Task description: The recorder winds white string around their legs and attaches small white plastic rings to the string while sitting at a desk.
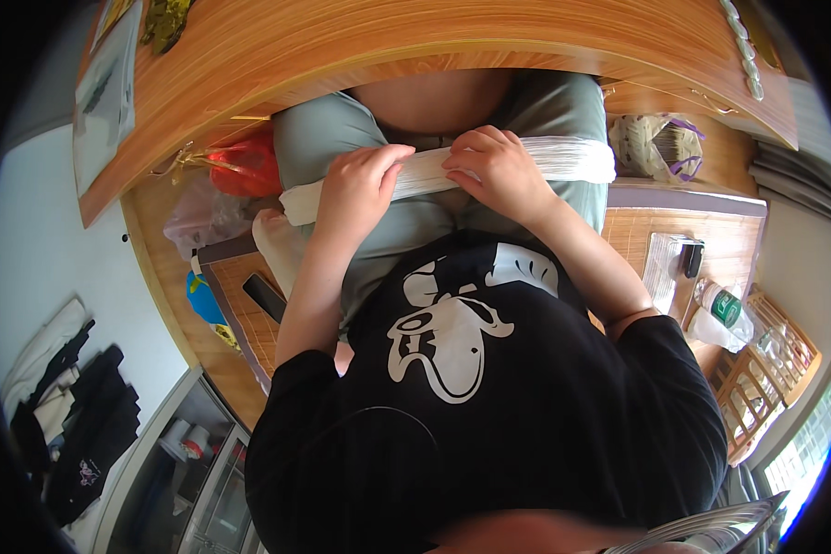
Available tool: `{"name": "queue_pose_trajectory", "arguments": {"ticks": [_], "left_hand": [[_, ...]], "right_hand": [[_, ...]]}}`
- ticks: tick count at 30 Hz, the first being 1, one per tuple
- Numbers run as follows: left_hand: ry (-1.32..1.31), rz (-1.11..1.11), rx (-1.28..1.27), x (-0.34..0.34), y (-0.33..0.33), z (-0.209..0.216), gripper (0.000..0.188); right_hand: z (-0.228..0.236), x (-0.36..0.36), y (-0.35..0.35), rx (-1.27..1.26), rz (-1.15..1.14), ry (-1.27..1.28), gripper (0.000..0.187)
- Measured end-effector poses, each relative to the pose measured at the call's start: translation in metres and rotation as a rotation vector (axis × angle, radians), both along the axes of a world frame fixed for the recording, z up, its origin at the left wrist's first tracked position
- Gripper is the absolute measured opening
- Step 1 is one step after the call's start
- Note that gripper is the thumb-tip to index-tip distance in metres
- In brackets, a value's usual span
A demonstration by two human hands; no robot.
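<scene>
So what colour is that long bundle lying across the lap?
The long bundle is white; it shows best in the head view.

White thread bundle (568, 160) (long), lying crosswise

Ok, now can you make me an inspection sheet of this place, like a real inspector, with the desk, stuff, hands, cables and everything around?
Surface: wood-grain desk, with a gold shiny item at left and a white braided strand at right.
Job's things: white bundle of strands, lying across the grey-green trousers.
Clutter: red bag, dark phone, bottle with a green label.
Hands: left hand and right hand both on the bundle, fingers bent; how firmly, cannot tell.
Cables: nothing seen for certain; a thin curved line crosses the black shirt.
Surroundings: hanging clothes, left; window, lower right.
</scene>
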State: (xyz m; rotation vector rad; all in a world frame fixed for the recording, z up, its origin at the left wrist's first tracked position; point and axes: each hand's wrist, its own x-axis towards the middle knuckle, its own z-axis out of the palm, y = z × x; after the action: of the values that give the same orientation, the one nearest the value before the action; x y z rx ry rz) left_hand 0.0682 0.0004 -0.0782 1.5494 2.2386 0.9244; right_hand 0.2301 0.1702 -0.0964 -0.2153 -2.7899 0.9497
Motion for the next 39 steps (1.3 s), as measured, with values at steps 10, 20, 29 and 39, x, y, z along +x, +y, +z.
{"name": "queue_pose_trajectory", "arguments": {"ticks": [10, 20, 29, 39], "left_hand": [[-0.005, -0.089, 0.012, 0.007, 0.007, 0.001, 0.014], [0.086, -0.079, -0.092, 0.010, 0.009, 0.001, 0.017], [0.095, -0.043, -0.017, 0.009, 0.008, 0.014, 0.024], [-0.397, -0.151, 0.108, 0.026, 0.038, 0.053, 0.056]], "right_hand": [[-0.005, -0.002, -0.003, -0.018, -0.001, 0.016, 0.009], [0.003, -0.003, 0.002, -0.142, -0.024, 0.099, 0.008], [0.043, 0.014, 0.032, -0.231, -0.037, -0.232, 0.013], [0.128, -0.011, 0.039, -0.564, 0.164, -0.168, 0.018]]}}
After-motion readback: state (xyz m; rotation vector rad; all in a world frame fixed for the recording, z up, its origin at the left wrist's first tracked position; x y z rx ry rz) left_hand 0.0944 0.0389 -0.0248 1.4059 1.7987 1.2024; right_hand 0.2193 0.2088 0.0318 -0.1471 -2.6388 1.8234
